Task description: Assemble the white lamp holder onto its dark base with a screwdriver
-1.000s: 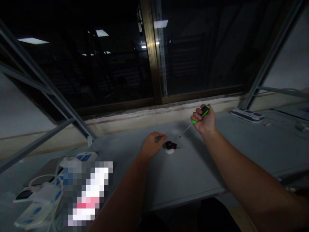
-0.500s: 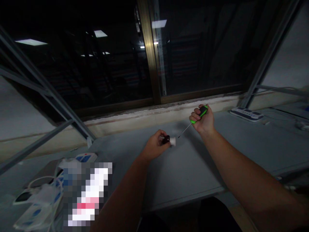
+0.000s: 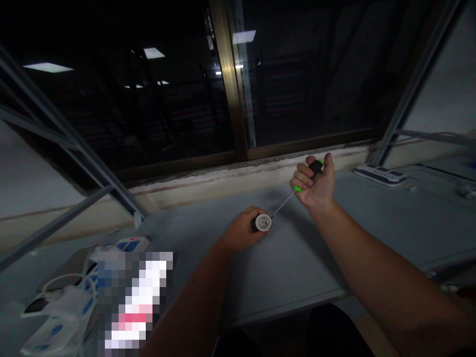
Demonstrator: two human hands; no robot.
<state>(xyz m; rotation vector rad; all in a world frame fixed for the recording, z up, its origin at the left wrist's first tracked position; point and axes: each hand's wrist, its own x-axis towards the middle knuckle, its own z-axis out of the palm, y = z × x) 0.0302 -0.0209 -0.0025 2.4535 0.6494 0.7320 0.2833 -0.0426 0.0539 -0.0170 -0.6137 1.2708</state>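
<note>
My left hand (image 3: 246, 230) grips a small black-and-white lamp holder (image 3: 264, 222) above the grey tabletop. Its round white rim faces up toward me, and metal parts show inside the recess. In my right hand (image 3: 314, 182) is a screwdriver (image 3: 284, 202) with a green and black handle, fingers curled round the handle and thumb raised. The thin shaft slants down to the left, its tip at the right edge of the white rim. Whether the tip touches the holder, I cannot tell.
Power strips (image 3: 55, 327) with white cables lie at the left, near a pixelated patch. Another power strip (image 3: 381, 174) is at the back right. Grey metal frame bars (image 3: 122, 186) rise at both sides before a dark window (image 3: 167, 109).
The lamp holder has turned so its open end faces me instead of pointing right. The screwdriver tip is now at its rim, and my right thumb has lifted off the handle.
</note>
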